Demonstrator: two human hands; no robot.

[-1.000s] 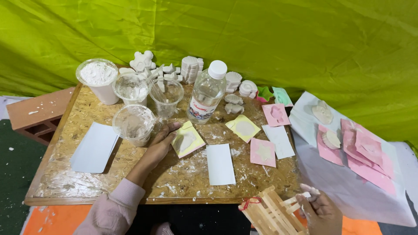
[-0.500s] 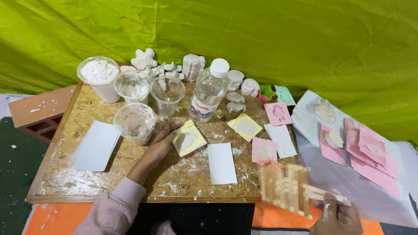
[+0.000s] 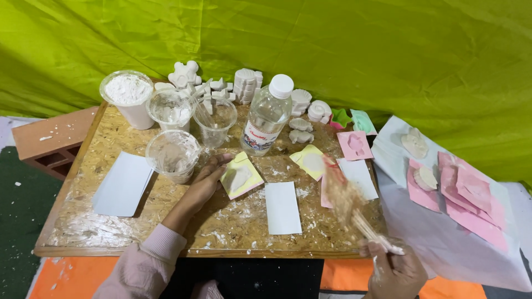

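My left hand (image 3: 202,182) rests flat on the wooden board (image 3: 111,221), fingertips touching a yellow mould (image 3: 241,176) filled with white plaster. Beside that hand stands a clear plastic cup (image 3: 173,155) smeared with plaster. My right hand (image 3: 394,271) is at the board's front right edge, closed around a bundle of wooden sticks (image 3: 346,196) tied with a red band; the bundle is blurred and tilts up over the pink and white moulds.
A cup of white powder (image 3: 129,97), two more clear cups (image 3: 213,119), a water bottle (image 3: 267,113) and white plaster casts (image 3: 244,83) line the back. White cards (image 3: 282,207) lie on the board. Pink moulds (image 3: 471,199) sit on a sheet at right. A brick (image 3: 47,141) is at left.
My right hand has lifted the stick bundle from below the board's front edge up and over the right side of the board. My left hand has stayed on the yellow mould.
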